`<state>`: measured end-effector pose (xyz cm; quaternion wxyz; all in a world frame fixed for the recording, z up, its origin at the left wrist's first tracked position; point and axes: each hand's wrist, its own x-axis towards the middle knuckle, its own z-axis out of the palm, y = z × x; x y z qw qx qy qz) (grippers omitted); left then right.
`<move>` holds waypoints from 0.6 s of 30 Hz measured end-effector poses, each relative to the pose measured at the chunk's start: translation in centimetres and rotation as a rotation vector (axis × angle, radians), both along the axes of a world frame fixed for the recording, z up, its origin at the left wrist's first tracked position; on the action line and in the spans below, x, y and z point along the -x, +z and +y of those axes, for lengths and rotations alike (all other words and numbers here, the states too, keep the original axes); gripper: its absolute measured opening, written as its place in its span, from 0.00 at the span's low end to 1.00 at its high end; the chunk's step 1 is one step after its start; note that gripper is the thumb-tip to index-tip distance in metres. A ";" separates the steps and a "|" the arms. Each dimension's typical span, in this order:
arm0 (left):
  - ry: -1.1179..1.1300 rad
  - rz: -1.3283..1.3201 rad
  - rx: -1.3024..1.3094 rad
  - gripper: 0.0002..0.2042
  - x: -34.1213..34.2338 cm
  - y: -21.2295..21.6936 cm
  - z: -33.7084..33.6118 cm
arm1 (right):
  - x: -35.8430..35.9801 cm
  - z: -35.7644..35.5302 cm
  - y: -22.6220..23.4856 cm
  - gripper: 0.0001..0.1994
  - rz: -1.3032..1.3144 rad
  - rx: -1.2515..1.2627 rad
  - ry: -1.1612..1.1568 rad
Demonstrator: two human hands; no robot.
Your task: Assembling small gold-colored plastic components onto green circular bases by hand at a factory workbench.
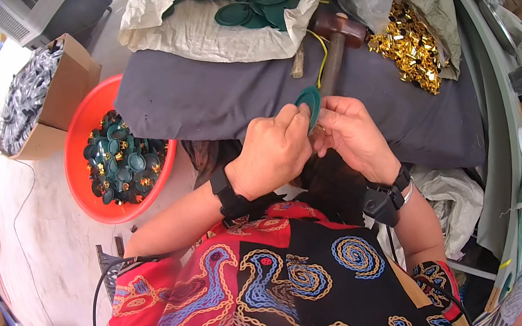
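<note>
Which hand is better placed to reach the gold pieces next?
Probably the right hand: it is nearer the gold pieces, which lie on its side, while the left hand, farther away, grips the green disc.

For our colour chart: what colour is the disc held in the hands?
The disc is dark green, best seen in the head view.

Against plain dark-grey cloth (208, 92), a round plastic disc (312, 104) is green; below the cloth, a red-and-black shirt (274, 285) bears blue-and-tan swirls (357, 258).

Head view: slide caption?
Left hand and right hand hold a dished green disc; red basin of similar discs left, shiny gold pieces heaped upper right.
</note>
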<state>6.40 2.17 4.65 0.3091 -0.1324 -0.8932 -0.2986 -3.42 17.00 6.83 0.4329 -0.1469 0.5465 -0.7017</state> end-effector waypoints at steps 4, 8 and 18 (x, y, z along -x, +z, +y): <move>-0.061 0.022 -0.177 0.09 -0.3 0.7 -3.2 | 0.4 -0.2 2.2 0.10 0.183 -0.042 0.073; 0.401 -0.179 -0.965 0.04 -4.5 2.4 -10.6 | 5.9 3.5 1.4 0.16 1.136 -0.473 -0.297; 1.152 -0.252 0.160 0.19 -8.0 -1.4 -26.3 | 13.4 10.5 -1.4 0.15 1.481 -1.342 -0.196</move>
